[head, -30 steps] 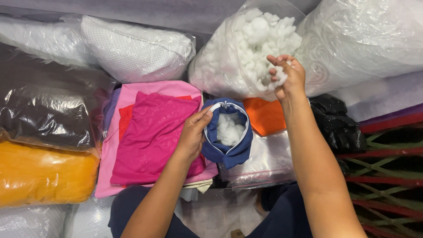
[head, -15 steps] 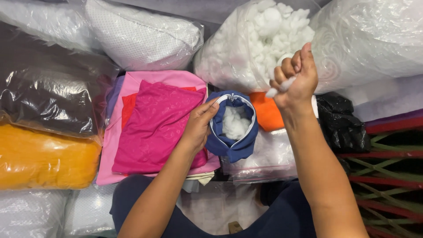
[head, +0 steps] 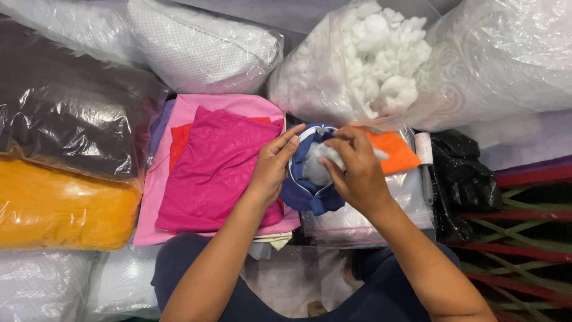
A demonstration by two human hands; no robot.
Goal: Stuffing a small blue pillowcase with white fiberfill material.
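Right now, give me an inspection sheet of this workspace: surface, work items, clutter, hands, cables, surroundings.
Surface: hidden under bags and stacked fabric.
Work items: blue fabric pouch held open, white stuffing inside; open clear bag of white stuffing behind it.
Clutter: magenta fabric on pink fabric, orange fabric, black bag.
Hands: left hand grips the pouch rim; right hand presses a tuft into it.
Cables: nothing seen.
Surroundings: bagged brown filling, orange filling, white cushions.
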